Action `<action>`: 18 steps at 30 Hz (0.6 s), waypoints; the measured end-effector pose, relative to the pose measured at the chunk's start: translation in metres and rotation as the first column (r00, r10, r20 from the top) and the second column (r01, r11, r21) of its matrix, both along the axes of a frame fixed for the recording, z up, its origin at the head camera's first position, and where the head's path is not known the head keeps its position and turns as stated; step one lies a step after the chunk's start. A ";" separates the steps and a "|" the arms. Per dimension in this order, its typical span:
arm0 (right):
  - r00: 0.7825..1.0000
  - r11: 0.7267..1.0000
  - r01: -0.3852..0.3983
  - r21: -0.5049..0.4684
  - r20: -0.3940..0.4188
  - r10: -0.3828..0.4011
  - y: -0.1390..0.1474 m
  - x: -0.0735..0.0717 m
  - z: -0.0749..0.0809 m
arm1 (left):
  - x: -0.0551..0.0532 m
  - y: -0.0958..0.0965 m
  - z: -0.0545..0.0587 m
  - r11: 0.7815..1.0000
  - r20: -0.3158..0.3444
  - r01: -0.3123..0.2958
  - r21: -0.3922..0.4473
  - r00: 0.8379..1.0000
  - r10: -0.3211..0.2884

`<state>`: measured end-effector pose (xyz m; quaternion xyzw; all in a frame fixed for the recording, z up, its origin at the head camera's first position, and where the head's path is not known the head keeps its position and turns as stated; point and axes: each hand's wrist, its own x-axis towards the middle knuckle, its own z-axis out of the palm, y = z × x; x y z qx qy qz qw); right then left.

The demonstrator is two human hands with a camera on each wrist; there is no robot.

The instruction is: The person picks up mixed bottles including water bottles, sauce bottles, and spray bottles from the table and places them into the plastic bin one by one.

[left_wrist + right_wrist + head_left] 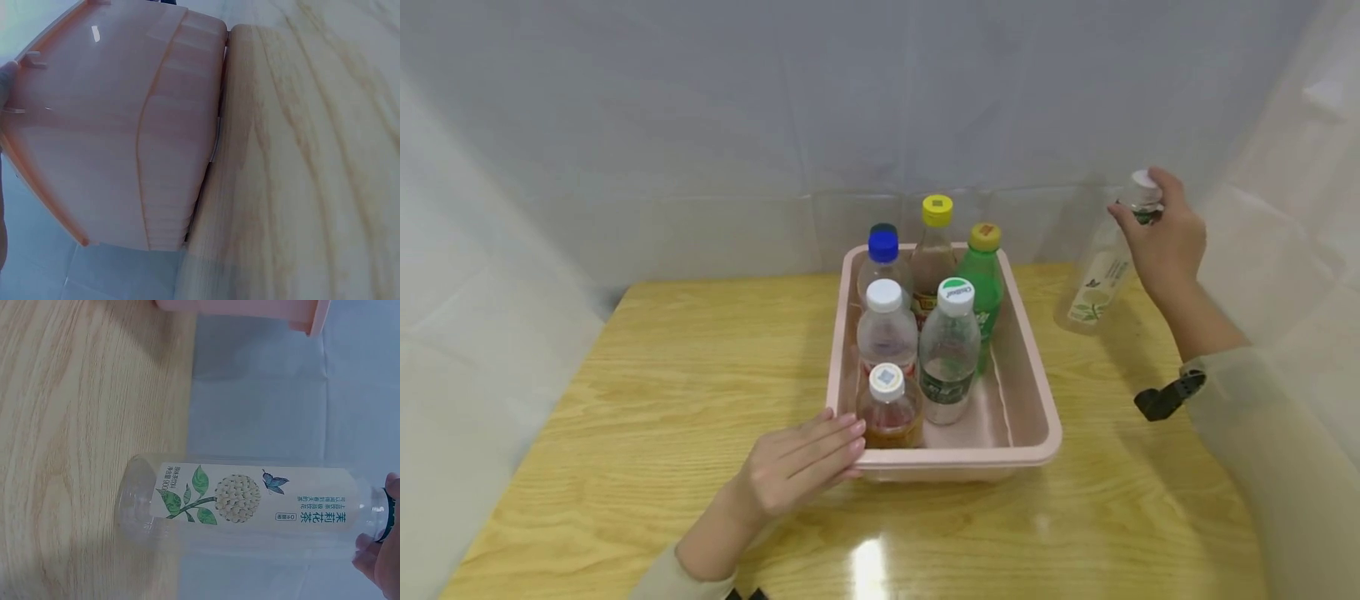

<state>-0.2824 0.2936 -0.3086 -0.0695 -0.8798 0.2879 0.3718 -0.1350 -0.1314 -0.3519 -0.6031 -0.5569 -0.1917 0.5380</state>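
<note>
My right hand point(1167, 242) pinches a tall clear plastic bottle point(1097, 287) by its neck, just below the white cap. Its label point(250, 495) bears a white flower, green leaves and a blue butterfly. The bottle leans slightly, its base close over the table right of a pink plastic bin point(1033, 367). With straight fingers, my left hand point(805, 467) rests on the bin's near left corner. Inside stand several bottles, among them a white-capped bottle of amber liquid point(891, 421) beside that hand, a clear bottle with a dark green label point(950, 367) and a green bottle point(983, 279).
Also in the bin are a blue-capped bottle point(883, 258), a yellow-capped bottle point(934, 246) and another white-capped bottle point(887, 333). The bin stands on a wood-grain table point(700, 358). Pale sheeting point(715, 167) hangs behind the table and along both sides.
</note>
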 end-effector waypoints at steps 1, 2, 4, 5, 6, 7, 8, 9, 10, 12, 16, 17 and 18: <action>1.000 1.000 -0.008 0.003 0.002 0.008 0.000 0.001 0.000 | 0.000 0.000 0.000 1.000 -0.003 -0.001 0.000 1.000 0.001; 1.000 1.000 -0.014 0.005 0.006 0.014 0.000 0.002 0.000 | -0.001 0.000 0.000 1.000 -0.005 -0.001 0.000 1.000 0.001; 1.000 1.000 -0.019 0.008 0.014 0.019 -0.001 0.004 0.000 | -0.001 0.001 0.000 1.000 -0.007 -0.001 0.000 1.000 0.001; 1.000 1.000 -0.021 0.008 0.010 0.021 -0.001 0.005 0.000 | -0.001 0.001 0.000 1.000 -0.006 -0.001 0.000 1.000 0.001; 1.000 1.000 -0.023 0.011 0.006 0.023 -0.002 0.006 -0.001 | -0.001 0.001 -0.001 1.000 -0.006 0.000 -0.001 1.000 0.000; 1.000 1.000 -0.023 0.013 0.003 0.023 -0.002 0.007 -0.001 | -0.001 0.001 -0.001 1.000 -0.005 -0.001 0.001 1.000 0.001; 1.000 1.000 -0.023 0.013 -0.002 0.023 -0.002 0.008 -0.001 | -0.001 0.000 -0.001 1.000 -0.002 0.000 0.002 1.000 0.000; 1.000 1.000 -0.020 0.016 -0.007 0.020 -0.002 0.009 -0.001 | -0.001 0.000 -0.002 1.000 -0.001 -0.001 0.000 1.000 0.001; 1.000 1.000 -0.022 0.019 -0.014 0.023 -0.002 0.010 -0.001 | -0.001 0.000 -0.003 1.000 0.002 0.000 0.001 1.000 0.000; 1.000 0.999 -0.026 0.022 -0.014 0.027 -0.003 0.011 -0.001 | -0.001 0.000 -0.004 1.000 0.006 -0.001 0.001 1.000 0.001; 0.999 0.999 -0.034 0.017 0.006 0.034 -0.004 0.018 0.000 | -0.001 -0.001 -0.005 1.000 0.012 -0.002 -0.001 1.000 0.002; 0.999 0.999 -0.040 0.018 0.007 0.040 -0.004 0.020 0.000 | -0.001 -0.001 -0.005 1.000 0.013 -0.003 -0.002 1.000 0.003; 0.999 0.999 -0.048 0.017 0.005 0.048 -0.005 0.022 0.000 | -0.001 -0.001 -0.005 1.000 0.013 -0.003 -0.003 1.000 0.003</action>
